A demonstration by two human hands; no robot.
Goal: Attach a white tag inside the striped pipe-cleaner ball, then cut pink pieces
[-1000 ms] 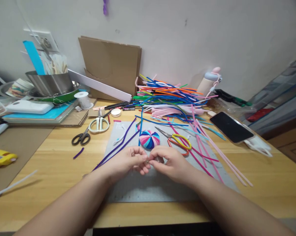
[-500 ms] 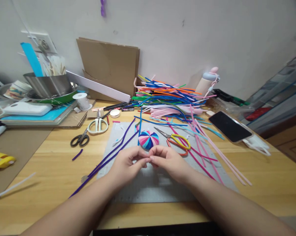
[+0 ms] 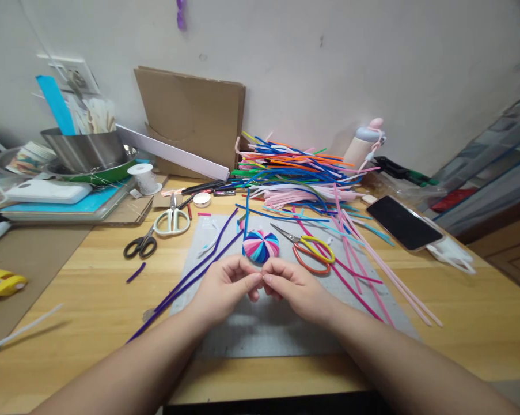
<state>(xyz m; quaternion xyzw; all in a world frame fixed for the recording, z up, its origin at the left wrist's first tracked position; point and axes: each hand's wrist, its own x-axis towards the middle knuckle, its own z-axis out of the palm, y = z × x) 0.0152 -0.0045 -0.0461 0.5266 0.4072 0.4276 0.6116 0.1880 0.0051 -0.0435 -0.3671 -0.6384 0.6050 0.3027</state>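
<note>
Over the grey cutting mat [image 3: 268,337], my left hand [image 3: 225,288] and my right hand [image 3: 296,288] meet fingertip to fingertip, both closed in a pinch. Something tiny sits between the fingertips, too small to name. Just beyond them lies a round ball [image 3: 261,246] striped in pink, white, blue and purple, made of pipe cleaners; its near edge is partly hidden by my fingers. Scissors [image 3: 314,253] with yellow and orange handles rest to the right of the ball. Purple pipe cleaners [image 3: 190,282] stretch along the mat's left side, and pink pipe cleaners [image 3: 355,274] along its right.
A heap of colourful pipe cleaners [image 3: 298,173] lies against the wall. Black scissors [image 3: 140,246] and white-handled scissors [image 3: 172,222] are at left, near a yellow glue gun [image 3: 3,283]. A phone [image 3: 404,222] lies at right, below a bottle [image 3: 365,144].
My hands stay almost in place. The fingertips have shifted slightly, and a small spot now shows between them. The objects on the table have not moved.
</note>
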